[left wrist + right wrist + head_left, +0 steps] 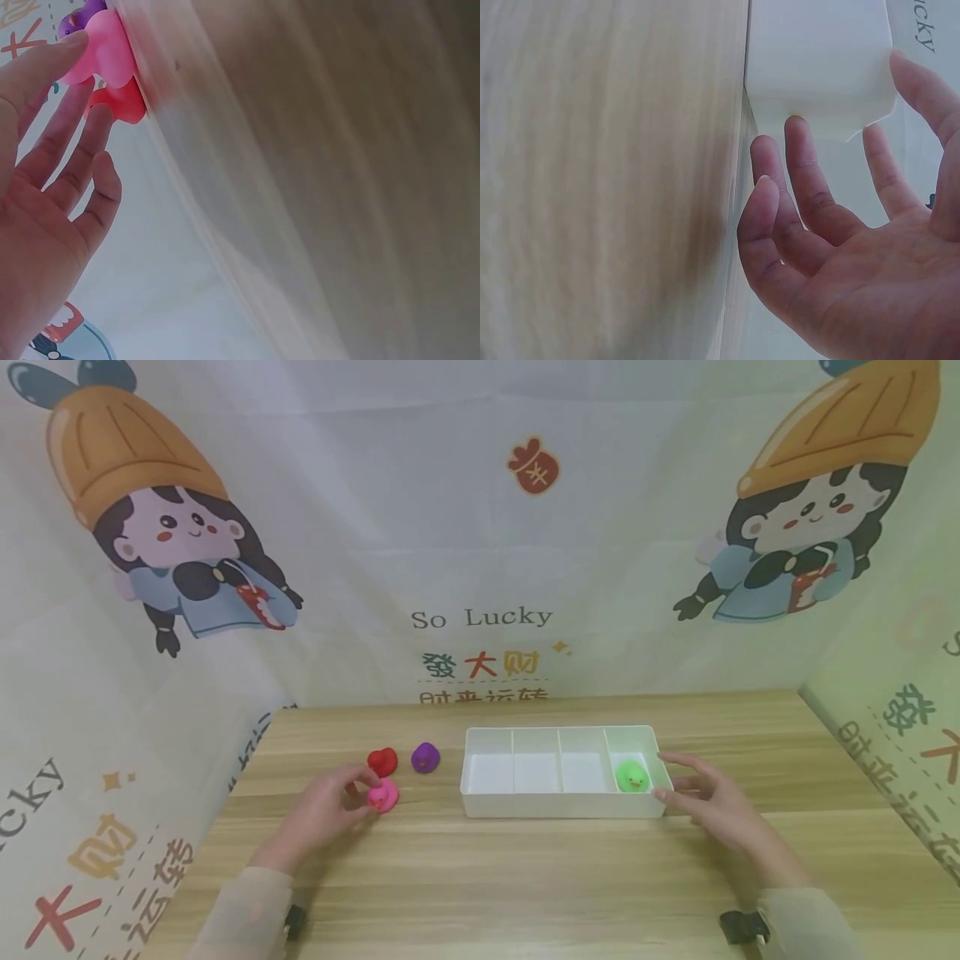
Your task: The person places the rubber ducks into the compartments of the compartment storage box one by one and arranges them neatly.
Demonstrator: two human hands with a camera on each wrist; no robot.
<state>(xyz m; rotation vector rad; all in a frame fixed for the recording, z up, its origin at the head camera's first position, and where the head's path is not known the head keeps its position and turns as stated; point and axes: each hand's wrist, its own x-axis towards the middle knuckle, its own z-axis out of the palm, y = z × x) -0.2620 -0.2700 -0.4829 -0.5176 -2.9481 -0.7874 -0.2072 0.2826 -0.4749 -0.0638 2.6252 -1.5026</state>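
My left hand (326, 810) pinches a pink rubber duck (383, 796) between thumb and index finger, low at the tabletop; the other fingers spread loosely, as the left wrist view shows. Just behind that duck is a red rubber duck (382, 762), and a purple one (425, 757) sits to its right. A white tray (562, 806) with several compartments stands right of them. In its rightmost compartment lies a green duck (632, 777). My right hand (712, 802) touches the tray's right end with extended fingertips, the thumb at the near corner (892, 56).
The wood-grain table (480, 877) carries all of this. A printed cloth (480, 527) with cartoon figures and lettering hangs behind it and along both sides. Dark straps sit at both wrists, the right strap (744, 927) near the table's front.
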